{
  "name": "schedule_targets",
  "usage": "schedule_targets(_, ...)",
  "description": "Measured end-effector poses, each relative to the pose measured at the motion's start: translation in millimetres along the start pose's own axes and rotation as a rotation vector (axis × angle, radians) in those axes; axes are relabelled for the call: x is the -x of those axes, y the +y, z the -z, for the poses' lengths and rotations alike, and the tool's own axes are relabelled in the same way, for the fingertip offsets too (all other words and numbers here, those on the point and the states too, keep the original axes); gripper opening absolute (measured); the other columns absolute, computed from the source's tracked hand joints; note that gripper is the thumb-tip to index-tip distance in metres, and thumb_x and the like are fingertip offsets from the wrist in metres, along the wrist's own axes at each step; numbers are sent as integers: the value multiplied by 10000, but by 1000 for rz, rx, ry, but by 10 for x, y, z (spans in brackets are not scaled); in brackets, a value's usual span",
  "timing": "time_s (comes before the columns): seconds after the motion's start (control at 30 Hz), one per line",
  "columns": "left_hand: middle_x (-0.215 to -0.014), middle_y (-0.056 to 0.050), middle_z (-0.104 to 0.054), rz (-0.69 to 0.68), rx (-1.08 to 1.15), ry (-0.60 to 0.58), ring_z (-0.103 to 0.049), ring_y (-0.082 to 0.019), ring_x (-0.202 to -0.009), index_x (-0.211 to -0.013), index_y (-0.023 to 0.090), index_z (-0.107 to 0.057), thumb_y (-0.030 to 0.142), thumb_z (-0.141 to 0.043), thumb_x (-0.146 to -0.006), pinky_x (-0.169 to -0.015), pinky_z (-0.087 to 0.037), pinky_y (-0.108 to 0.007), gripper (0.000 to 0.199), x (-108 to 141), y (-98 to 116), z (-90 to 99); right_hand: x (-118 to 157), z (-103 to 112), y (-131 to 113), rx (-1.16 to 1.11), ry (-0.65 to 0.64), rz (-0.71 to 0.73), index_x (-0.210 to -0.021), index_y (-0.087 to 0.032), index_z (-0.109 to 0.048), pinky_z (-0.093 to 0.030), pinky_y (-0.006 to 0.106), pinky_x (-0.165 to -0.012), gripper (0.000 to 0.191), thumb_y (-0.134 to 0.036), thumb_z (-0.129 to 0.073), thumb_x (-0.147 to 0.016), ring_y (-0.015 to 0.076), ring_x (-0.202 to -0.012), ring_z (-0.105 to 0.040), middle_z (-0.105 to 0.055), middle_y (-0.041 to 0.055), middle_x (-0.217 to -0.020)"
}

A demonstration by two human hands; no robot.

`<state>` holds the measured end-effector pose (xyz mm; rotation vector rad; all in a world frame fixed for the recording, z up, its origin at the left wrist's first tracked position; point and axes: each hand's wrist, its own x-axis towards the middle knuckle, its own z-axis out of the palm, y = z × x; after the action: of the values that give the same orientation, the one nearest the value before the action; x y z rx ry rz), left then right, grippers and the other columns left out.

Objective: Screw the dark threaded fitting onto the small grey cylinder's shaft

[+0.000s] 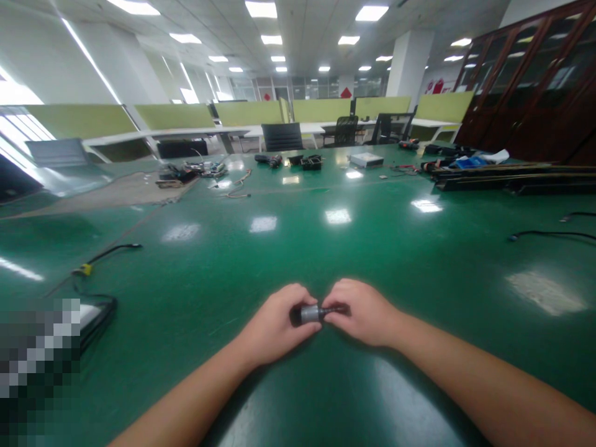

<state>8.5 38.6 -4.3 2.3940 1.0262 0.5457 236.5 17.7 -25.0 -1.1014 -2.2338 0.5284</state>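
Low in the middle of the view, a small silver-and-black cylinder (310, 313) lies sideways just above or on the green tabletop; its exact kind is too blurred to tell. My left hand (279, 323) is closed around its dark left end, thumb and fingers on either side. From its right end runs a thin dark stem (336, 309), pinched between the thumb and fingers of my right hand (358, 312). Stem and cylinder meet in the narrow gap between my two hands. Fingers partly cover both ends.
A glossy green table (223, 261) spreads around my hands. Black cables (114, 250) and a pixelated device-like shape (41, 354) are at left. Farther off are a heap of electronic parts (190, 172), a pale flat box (366, 160) and long dark strips (503, 177).
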Motion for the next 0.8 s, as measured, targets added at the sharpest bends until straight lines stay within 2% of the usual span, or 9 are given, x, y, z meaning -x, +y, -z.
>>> schedule_targets(0.5,-914,-21,-642,5,-9,-7,-600,-195,-845,-945,193,-639,282,-750,-804,-752,-442,-296,201,3,1,12,21,17,8,-11,-4,-18,-935,-200,-720,-435,298,-770,82,-195,-721,-854,177,-853,-595,-690,26,-876)
schedule_targets(0.8,-903,-20,-646,-6,-2,-5,-610,-196,-838,-943,198,-641,276,-755,-798,-743,-456,-292,201,-8,-3,23,34,145,12,-6,-35,-63,-882,-195,-706,-423,276,-709,89,-161,-732,-804,158,-780,-578,-662,8,-814)
